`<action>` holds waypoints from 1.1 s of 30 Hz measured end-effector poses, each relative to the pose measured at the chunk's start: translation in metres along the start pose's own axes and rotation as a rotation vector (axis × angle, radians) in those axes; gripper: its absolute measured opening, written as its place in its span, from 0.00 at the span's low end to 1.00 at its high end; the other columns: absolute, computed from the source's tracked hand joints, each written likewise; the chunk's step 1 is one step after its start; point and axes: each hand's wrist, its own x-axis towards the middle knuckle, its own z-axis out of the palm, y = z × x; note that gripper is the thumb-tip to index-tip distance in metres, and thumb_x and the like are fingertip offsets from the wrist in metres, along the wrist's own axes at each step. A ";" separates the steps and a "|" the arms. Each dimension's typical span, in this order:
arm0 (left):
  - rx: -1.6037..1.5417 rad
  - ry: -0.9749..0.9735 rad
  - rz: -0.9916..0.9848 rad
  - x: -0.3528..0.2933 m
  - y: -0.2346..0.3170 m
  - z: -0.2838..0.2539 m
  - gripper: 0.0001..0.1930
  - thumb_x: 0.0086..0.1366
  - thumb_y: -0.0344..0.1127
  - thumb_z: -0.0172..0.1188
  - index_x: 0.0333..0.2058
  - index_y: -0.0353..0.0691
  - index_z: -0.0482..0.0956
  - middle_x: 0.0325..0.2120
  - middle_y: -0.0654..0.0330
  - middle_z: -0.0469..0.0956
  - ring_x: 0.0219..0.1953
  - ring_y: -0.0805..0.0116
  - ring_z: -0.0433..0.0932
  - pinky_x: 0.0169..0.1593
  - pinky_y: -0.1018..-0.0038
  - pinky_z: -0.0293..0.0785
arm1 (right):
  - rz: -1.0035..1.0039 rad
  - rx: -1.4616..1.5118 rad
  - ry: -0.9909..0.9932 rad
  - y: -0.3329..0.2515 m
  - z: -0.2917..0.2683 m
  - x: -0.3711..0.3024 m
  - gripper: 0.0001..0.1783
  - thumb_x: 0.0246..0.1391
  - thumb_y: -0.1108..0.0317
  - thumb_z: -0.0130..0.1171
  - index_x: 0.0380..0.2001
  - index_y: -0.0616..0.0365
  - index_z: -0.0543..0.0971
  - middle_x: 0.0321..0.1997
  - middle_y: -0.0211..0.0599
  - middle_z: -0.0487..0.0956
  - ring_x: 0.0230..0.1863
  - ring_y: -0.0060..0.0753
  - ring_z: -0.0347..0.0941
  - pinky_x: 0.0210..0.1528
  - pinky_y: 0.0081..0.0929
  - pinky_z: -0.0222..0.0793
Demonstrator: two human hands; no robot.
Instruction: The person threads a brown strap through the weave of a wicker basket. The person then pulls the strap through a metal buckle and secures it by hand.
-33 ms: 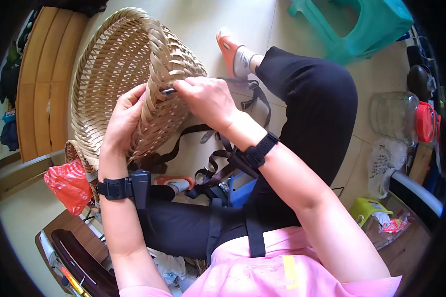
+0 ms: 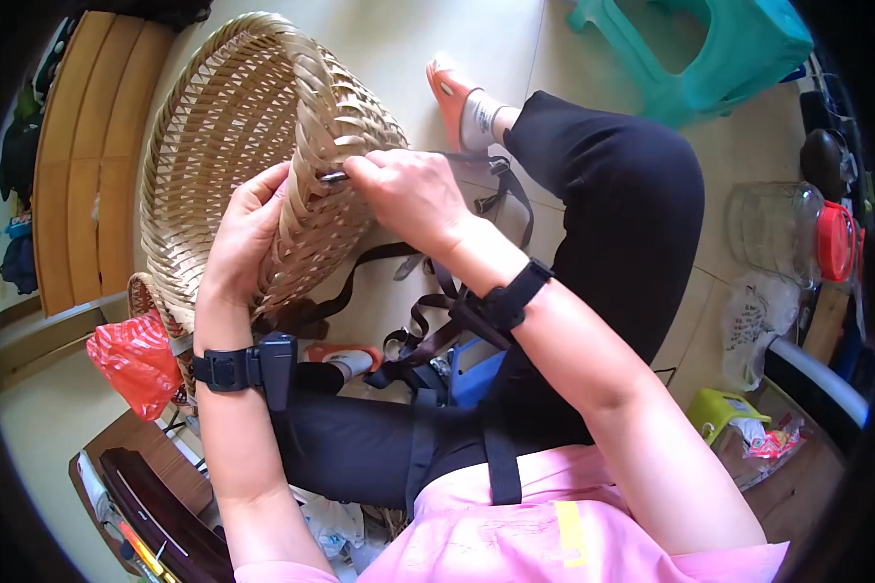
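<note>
A large woven basket (image 2: 214,146) of pale split strips leans on its side in front of me, its mouth facing left and its thick plaited rim toward my hands. My left hand (image 2: 243,233) is closed over the near part of the rim, thumb against the braid and fingers going inside. In my right hand (image 2: 408,194) is a small metal tool (image 2: 334,178), gripped between thumb and fingers. Its shiny tip touches the rim's weave; the rest is hidden in the fist, so its kind does not show. Behind that hand runs a dark strap (image 2: 510,185).
Dark straps and a blue object (image 2: 474,371) lie between my legs. A green plastic stool (image 2: 695,73) stands far right, above a clear jar (image 2: 773,228) with a red lid. Left are a wooden cabinet (image 2: 97,160) and a red plastic bag (image 2: 136,364).
</note>
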 end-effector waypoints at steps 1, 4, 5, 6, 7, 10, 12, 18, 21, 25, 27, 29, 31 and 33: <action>-0.021 -0.019 0.007 0.000 -0.001 -0.001 0.19 0.74 0.36 0.56 0.57 0.30 0.75 0.47 0.57 0.82 0.44 0.75 0.82 0.47 0.78 0.80 | -0.018 -0.010 -0.002 -0.001 -0.001 -0.001 0.02 0.50 0.72 0.56 0.30 0.54 0.75 0.26 0.33 0.77 0.33 0.38 0.80 0.34 0.36 0.77; 0.005 -0.001 0.005 0.000 -0.005 -0.006 0.19 0.73 0.35 0.57 0.57 0.29 0.75 0.46 0.57 0.82 0.43 0.76 0.82 0.46 0.78 0.80 | -0.011 -0.010 0.013 -0.006 0.000 -0.003 0.02 0.49 0.72 0.56 0.29 0.54 0.75 0.24 0.32 0.77 0.31 0.38 0.80 0.33 0.35 0.77; 0.005 -0.004 -0.002 0.001 -0.005 -0.007 0.19 0.73 0.35 0.57 0.57 0.29 0.75 0.46 0.57 0.82 0.43 0.76 0.82 0.46 0.78 0.80 | 0.000 -0.011 -0.006 -0.008 0.000 -0.003 0.02 0.49 0.72 0.56 0.29 0.54 0.75 0.24 0.32 0.77 0.30 0.38 0.80 0.32 0.35 0.77; -0.012 0.001 -0.006 0.001 -0.006 -0.009 0.19 0.73 0.35 0.58 0.56 0.29 0.75 0.46 0.57 0.82 0.43 0.76 0.82 0.46 0.78 0.80 | -0.014 -0.005 0.011 -0.008 0.000 -0.002 0.02 0.50 0.72 0.56 0.28 0.55 0.74 0.24 0.34 0.78 0.29 0.39 0.81 0.31 0.35 0.77; -0.045 -0.015 -0.007 0.001 -0.006 -0.011 0.19 0.73 0.35 0.58 0.56 0.29 0.75 0.46 0.57 0.82 0.42 0.76 0.82 0.46 0.78 0.80 | -0.020 -0.018 0.027 -0.009 0.001 0.001 0.01 0.50 0.72 0.56 0.28 0.55 0.74 0.24 0.34 0.79 0.28 0.39 0.81 0.31 0.35 0.77; -0.049 -0.075 -0.064 0.001 -0.003 -0.018 0.20 0.73 0.36 0.58 0.58 0.30 0.74 0.47 0.57 0.82 0.44 0.75 0.81 0.48 0.78 0.80 | -0.020 -0.118 -0.107 -0.006 -0.002 0.011 0.05 0.56 0.68 0.56 0.28 0.56 0.74 0.24 0.38 0.81 0.27 0.42 0.82 0.30 0.36 0.78; -0.001 -0.075 -0.134 -0.002 0.001 -0.025 0.22 0.74 0.36 0.56 0.62 0.31 0.70 0.52 0.57 0.79 0.50 0.75 0.79 0.53 0.76 0.78 | -0.079 -0.131 -0.144 -0.002 -0.004 0.018 0.15 0.61 0.57 0.58 0.28 0.57 0.74 0.24 0.41 0.82 0.28 0.42 0.83 0.30 0.37 0.78; 0.254 -0.174 -0.064 -0.028 0.022 -0.062 0.25 0.74 0.43 0.54 0.64 0.37 0.69 0.59 0.57 0.75 0.59 0.68 0.76 0.62 0.69 0.70 | -0.107 -0.055 -0.113 -0.001 -0.006 0.022 0.15 0.64 0.54 0.56 0.32 0.54 0.74 0.23 0.39 0.80 0.28 0.47 0.80 0.30 0.42 0.74; 0.342 -0.046 -0.048 -0.049 0.038 -0.079 0.24 0.73 0.47 0.56 0.62 0.41 0.73 0.57 0.59 0.77 0.57 0.69 0.78 0.59 0.71 0.71 | -0.110 -0.038 -0.082 -0.003 -0.006 0.019 0.16 0.64 0.53 0.56 0.30 0.54 0.74 0.22 0.39 0.79 0.26 0.48 0.78 0.29 0.43 0.73; 0.436 -0.018 -0.010 -0.065 0.046 -0.071 0.26 0.71 0.49 0.58 0.62 0.41 0.73 0.55 0.59 0.79 0.56 0.71 0.78 0.58 0.71 0.71 | -0.098 -0.051 -0.088 -0.004 -0.007 0.019 0.18 0.63 0.52 0.57 0.26 0.54 0.75 0.21 0.40 0.78 0.25 0.48 0.78 0.28 0.42 0.72; 0.478 -0.044 0.045 -0.065 0.042 -0.055 0.29 0.68 0.47 0.63 0.63 0.39 0.72 0.56 0.57 0.78 0.55 0.70 0.77 0.58 0.72 0.71 | -0.091 -0.078 -0.103 -0.004 -0.008 0.019 0.18 0.63 0.52 0.57 0.25 0.54 0.76 0.20 0.40 0.78 0.25 0.48 0.78 0.28 0.42 0.72; 0.440 -0.138 0.115 -0.055 0.030 -0.033 0.31 0.65 0.43 0.68 0.63 0.37 0.71 0.55 0.54 0.78 0.55 0.68 0.77 0.59 0.70 0.71 | -0.045 -0.084 -0.151 -0.004 -0.011 0.017 0.18 0.62 0.52 0.57 0.26 0.53 0.77 0.22 0.40 0.79 0.27 0.48 0.79 0.31 0.44 0.73; 0.493 -0.200 0.261 -0.047 0.015 -0.014 0.32 0.61 0.37 0.70 0.62 0.34 0.70 0.52 0.52 0.79 0.53 0.67 0.77 0.59 0.69 0.72 | 0.008 -0.092 -0.180 -0.006 -0.014 0.011 0.18 0.62 0.51 0.57 0.26 0.53 0.77 0.23 0.40 0.80 0.28 0.48 0.80 0.32 0.45 0.74; 0.711 -0.160 0.120 -0.038 0.008 -0.006 0.34 0.62 0.33 0.69 0.65 0.31 0.66 0.56 0.55 0.76 0.57 0.71 0.73 0.61 0.72 0.70 | 0.061 -0.104 -0.184 -0.008 -0.017 0.003 0.19 0.62 0.51 0.57 0.24 0.53 0.76 0.22 0.40 0.80 0.26 0.48 0.79 0.30 0.44 0.73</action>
